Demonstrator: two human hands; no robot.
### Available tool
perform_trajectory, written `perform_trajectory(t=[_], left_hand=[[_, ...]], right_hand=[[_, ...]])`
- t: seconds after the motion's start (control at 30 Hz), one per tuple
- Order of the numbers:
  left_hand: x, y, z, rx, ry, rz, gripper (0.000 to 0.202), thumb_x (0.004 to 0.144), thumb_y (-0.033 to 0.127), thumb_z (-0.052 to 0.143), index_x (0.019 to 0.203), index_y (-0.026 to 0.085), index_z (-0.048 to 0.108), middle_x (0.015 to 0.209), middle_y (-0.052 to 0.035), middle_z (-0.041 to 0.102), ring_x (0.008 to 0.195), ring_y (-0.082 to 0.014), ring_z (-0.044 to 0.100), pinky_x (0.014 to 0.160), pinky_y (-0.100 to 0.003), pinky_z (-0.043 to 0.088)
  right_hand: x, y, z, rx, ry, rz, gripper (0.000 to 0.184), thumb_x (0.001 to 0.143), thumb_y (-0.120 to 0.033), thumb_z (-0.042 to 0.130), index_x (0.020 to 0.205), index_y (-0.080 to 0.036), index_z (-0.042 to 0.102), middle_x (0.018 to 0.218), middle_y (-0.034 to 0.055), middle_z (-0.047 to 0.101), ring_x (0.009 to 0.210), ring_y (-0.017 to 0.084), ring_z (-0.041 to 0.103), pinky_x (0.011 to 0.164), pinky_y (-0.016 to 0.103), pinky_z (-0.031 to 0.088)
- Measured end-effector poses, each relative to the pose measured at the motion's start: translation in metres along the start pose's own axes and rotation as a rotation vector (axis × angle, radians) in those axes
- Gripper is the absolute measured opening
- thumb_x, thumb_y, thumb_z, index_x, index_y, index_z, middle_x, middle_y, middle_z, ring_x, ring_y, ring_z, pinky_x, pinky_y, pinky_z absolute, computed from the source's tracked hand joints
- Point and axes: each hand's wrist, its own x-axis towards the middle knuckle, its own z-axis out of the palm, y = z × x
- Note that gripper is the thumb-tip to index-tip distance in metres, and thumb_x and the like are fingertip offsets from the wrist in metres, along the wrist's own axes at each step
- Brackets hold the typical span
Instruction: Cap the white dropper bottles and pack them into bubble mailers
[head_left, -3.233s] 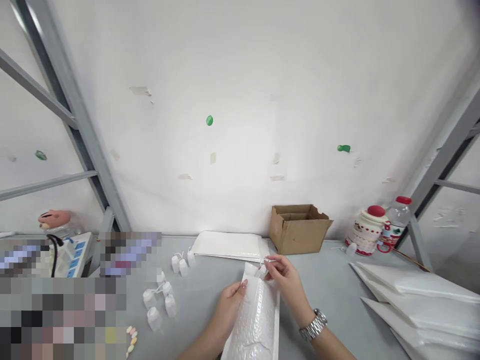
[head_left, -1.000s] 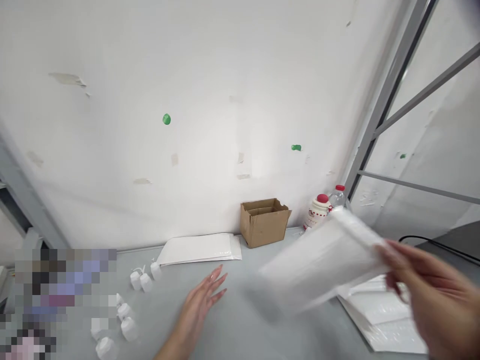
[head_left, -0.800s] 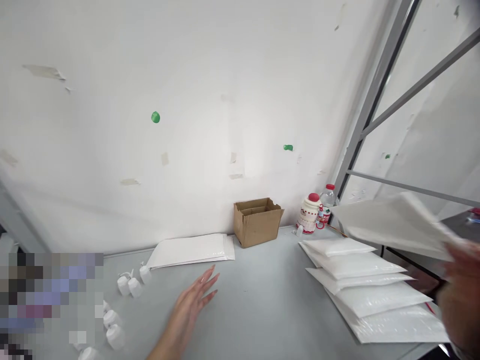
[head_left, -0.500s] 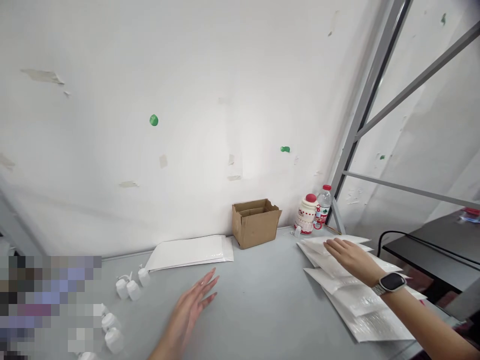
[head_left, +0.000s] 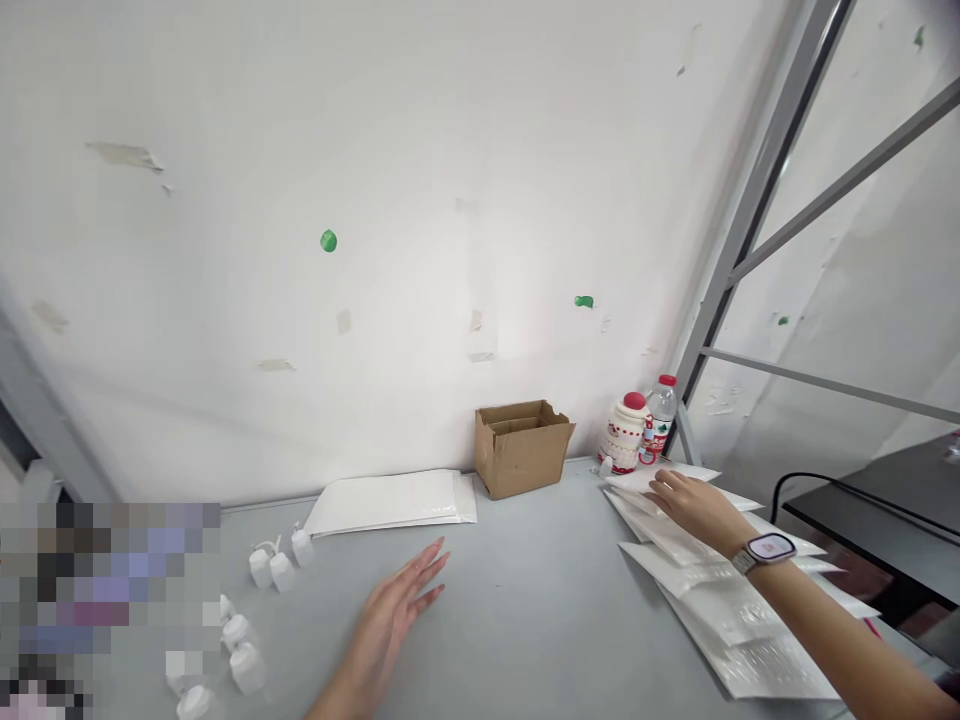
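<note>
My left hand (head_left: 401,610) hovers open over the grey table (head_left: 525,610), fingers stretched out and pointing to the back right, holding nothing. My right hand (head_left: 686,503), with a watch (head_left: 765,550) on its wrist, lies flat with fingers extended on the top of a fanned stack of white padded envelopes (head_left: 712,600) at the table's right side. Several small white bottles (head_left: 279,568) stand left of my left hand, and more of them (head_left: 238,650) stand nearer the front left.
A flat pile of white envelopes (head_left: 394,500) lies at the back against the wall. Beside it stands an open cardboard box (head_left: 521,458), then a red-lidded jar (head_left: 622,432) and a water bottle (head_left: 660,410). A grey metal frame post (head_left: 750,220) rises at right, with a dark table (head_left: 885,500) beyond.
My right hand swung a filled white envelope from the middle to the right and laid it on the stack, where the hand now rests flat. My left hand let go and stayed open.
</note>
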Motion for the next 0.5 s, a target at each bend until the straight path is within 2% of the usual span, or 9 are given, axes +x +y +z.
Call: perform_trajectory(t=[0.1,0.2,0.27,0.37,0.43,0.5], left_hand=[[0.001,-0.001,0.0,-0.014,0.018,0.004,0.041,0.069,0.047,0.059,0.099,0.02,0.067,0.135,-0.0081,0.045,0.125,-0.0299,0.037,0.1,-0.044,0.036],[0.001,-0.003,0.0,-0.043,0.037,0.006,0.038,0.07,0.043,0.059,0.098,0.018,0.068,0.133,-0.0091,0.047,0.124,-0.0298,0.039,0.099,-0.044,0.036],[0.002,-0.003,0.0,-0.077,0.076,0.016,0.035,0.071,0.04,0.059,0.096,0.017,0.068,0.13,-0.0101,0.051,0.122,-0.029,0.042,0.1,-0.043,0.036],[0.004,-0.003,0.0,-0.151,0.198,0.047,0.027,0.071,0.032,0.061,0.091,0.015,0.069,0.122,-0.0113,0.057,0.119,-0.0257,0.047,0.103,-0.039,0.034],[0.005,-0.003,0.0,-0.195,0.291,0.05,0.021,0.072,0.025,0.061,0.088,0.015,0.068,0.119,-0.0118,0.06,0.117,-0.0235,0.049,0.105,-0.036,0.032],[0.006,-0.002,-0.001,-0.224,0.361,0.047,0.017,0.073,0.02,0.06,0.088,0.015,0.067,0.117,-0.0116,0.062,0.117,-0.0216,0.049,0.106,-0.034,0.031]], right_hand=[[0.01,-0.009,-0.009,-0.006,0.066,0.063,0.035,0.091,-0.033,0.037,0.073,-0.017,0.062,0.071,0.0082,0.061,0.06,0.017,0.056,0.055,0.029,0.037],[0.031,-0.04,-0.026,0.041,0.127,0.049,0.032,0.09,-0.033,0.037,0.087,-0.015,0.063,0.078,0.0095,0.064,0.064,0.017,0.057,0.06,0.03,0.04],[0.052,-0.075,-0.038,0.158,0.128,-0.028,0.031,0.091,-0.031,0.035,0.096,-0.015,0.061,0.085,0.0107,0.064,0.071,0.018,0.059,0.065,0.03,0.042],[0.092,-0.142,-0.05,0.383,0.011,-0.136,0.03,0.091,-0.027,0.033,0.1,-0.016,0.06,0.09,0.0106,0.064,0.077,0.019,0.059,0.066,0.031,0.044],[0.12,-0.185,-0.049,0.527,-0.052,-0.159,0.027,0.089,-0.024,0.036,0.104,-0.018,0.058,0.099,0.0097,0.062,0.085,0.02,0.058,0.072,0.032,0.045],[0.147,-0.222,-0.041,0.557,-0.047,-0.159,0.029,0.086,-0.029,0.045,0.112,-0.019,0.053,0.113,0.0097,0.058,0.1,0.021,0.053,0.081,0.033,0.043]])
